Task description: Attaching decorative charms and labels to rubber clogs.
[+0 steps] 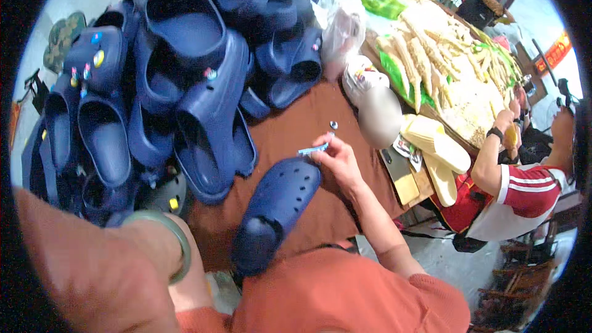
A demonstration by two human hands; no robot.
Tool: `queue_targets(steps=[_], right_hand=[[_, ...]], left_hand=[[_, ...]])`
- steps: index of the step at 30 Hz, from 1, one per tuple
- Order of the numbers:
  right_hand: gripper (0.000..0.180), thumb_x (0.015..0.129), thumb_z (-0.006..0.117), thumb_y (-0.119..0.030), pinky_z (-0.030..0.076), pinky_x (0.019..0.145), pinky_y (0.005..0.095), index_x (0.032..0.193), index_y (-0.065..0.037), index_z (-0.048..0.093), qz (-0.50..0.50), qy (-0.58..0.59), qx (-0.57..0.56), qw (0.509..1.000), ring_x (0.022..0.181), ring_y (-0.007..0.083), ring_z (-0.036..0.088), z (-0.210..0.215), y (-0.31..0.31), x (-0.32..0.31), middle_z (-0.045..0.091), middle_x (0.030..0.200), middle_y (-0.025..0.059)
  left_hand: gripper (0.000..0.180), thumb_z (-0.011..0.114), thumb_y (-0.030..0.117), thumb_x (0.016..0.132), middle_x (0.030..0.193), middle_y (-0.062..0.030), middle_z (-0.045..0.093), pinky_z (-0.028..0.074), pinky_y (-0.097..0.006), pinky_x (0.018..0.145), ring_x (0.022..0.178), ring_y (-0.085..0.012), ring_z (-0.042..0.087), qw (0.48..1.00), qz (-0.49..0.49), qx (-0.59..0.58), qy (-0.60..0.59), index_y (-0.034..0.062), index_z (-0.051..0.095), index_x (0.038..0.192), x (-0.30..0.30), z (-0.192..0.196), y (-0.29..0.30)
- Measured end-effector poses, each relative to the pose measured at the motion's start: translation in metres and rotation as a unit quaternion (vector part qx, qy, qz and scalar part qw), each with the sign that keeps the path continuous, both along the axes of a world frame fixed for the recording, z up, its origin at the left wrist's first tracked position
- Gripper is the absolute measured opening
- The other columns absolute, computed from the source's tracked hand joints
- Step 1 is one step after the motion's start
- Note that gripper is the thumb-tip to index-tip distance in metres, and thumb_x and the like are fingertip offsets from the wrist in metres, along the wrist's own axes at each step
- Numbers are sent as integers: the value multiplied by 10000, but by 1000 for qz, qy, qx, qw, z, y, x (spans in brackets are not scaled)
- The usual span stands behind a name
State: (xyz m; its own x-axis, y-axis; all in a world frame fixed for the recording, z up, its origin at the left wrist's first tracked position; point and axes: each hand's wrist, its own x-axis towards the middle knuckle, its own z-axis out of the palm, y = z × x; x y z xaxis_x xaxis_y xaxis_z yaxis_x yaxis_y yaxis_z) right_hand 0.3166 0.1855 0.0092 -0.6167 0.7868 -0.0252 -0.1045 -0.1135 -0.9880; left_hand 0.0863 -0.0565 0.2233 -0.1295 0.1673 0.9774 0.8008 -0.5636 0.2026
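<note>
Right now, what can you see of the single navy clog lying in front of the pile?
The navy clog looks like soft moulded foam, with rows of round vent holes across its rounded toe. It lies alone on the brown table, toe toward the right hand, heel opening toward the person. That hand holds a small light-blue piece just above the toe. No charms show on it.

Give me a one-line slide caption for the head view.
Right hand pinches a small blue strip over a navy clog, beside a clog pile.
</note>
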Motion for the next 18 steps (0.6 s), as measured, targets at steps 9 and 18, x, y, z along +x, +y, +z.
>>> queue_targets(steps=[9,18], right_hand=[[189,813,662,-46,491,624,233,989,-52,593,-74,51,-60,994,725,79,590,22,21,19,623,859,9],[184,804,698,-72,452,770,236,958,-19,611,266,-133,69,952,813,73,565,34,48,42,622,880,-3]], left_hand=[[734,497,555,864,1352,-338,379,376,-529,944,1248,-492,375,994,62,-79,-45,44,388,1379,-6,-6,-8],[711,490,554,871,1346,-330,393,375,-532,940,1239,-493,382,982,92,-132,-94,63,402,1377,18,-28,15]])
